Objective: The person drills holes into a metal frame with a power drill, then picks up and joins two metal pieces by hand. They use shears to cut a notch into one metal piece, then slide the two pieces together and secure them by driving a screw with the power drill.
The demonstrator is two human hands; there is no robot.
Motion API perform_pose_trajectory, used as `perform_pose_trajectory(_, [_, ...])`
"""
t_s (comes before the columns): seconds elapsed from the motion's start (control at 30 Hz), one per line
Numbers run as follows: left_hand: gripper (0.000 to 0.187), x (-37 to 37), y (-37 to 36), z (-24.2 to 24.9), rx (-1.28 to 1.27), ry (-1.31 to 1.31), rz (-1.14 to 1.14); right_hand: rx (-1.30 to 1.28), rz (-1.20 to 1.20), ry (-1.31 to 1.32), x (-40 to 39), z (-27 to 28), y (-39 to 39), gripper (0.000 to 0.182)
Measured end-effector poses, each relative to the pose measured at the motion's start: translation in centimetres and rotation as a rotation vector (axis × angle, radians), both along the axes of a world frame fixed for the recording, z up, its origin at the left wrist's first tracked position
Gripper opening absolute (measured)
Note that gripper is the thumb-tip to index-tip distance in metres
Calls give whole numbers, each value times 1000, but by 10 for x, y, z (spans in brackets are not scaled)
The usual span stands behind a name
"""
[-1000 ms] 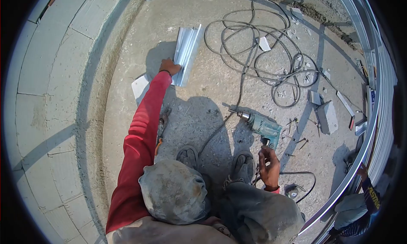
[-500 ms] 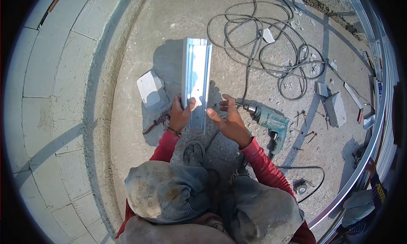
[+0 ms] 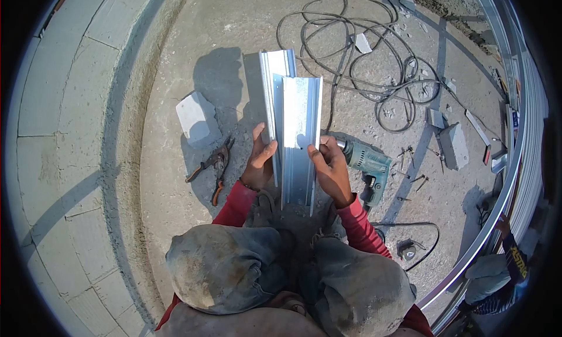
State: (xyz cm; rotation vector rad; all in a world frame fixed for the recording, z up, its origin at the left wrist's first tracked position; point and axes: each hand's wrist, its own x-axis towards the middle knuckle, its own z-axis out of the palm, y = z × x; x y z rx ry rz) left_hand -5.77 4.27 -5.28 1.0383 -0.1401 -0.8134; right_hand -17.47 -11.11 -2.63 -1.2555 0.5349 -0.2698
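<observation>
Two short lengths of shiny metal channel are in front of me, partly overlapping. My left hand (image 3: 259, 163) grips the side edge of the left metal channel (image 3: 277, 61), thumb toward the inside and fingers outside. My right hand (image 3: 332, 172) holds the right metal channel (image 3: 300, 114) by its right edge, the thumb inside the profile. This right piece sits lower and covers much of the left one. Snips with orange-marked handles (image 3: 218, 166) lie on the concrete left of my left hand. A teal power drill (image 3: 367, 165) rests just beyond my right hand, its tip hidden behind the fingers.
A pale block (image 3: 196, 117) lies left, another block (image 3: 454, 147) right. Coiled black cable (image 3: 351, 62) spreads over the concrete floor ahead. Several screws or bits (image 3: 420, 179) are scattered near the drill. A block wall (image 3: 76, 132) runs along the left; another person (image 3: 497, 272) is at lower right.
The single-looking stack has separated into two visible channels, the right one shifted right and toward me. My right hand has closed on its edge. The snips are now more fully visible.
</observation>
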Motion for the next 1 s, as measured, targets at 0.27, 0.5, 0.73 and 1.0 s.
perform_pose_trajectory(0.27, [47, 15, 8, -42, -173, 271, -188, 262, -121, -105, 3, -38, 19, 36])
perform_pose_trajectory(0.5, [59, 38, 36, -51, 356, -477, -3, 237, -493, -78, -8, -5, -57, 38])
perform_pose_trajectory(0.73, [40, 25, 39, -32, 608, -535, -245, 382, -677, -256, 3, 41, -115, 33])
perform_pose_trajectory(1.0, [39, 11, 36, -6, 769, -947, -393, 41, -875, -302, -4, 51, -165, 53])
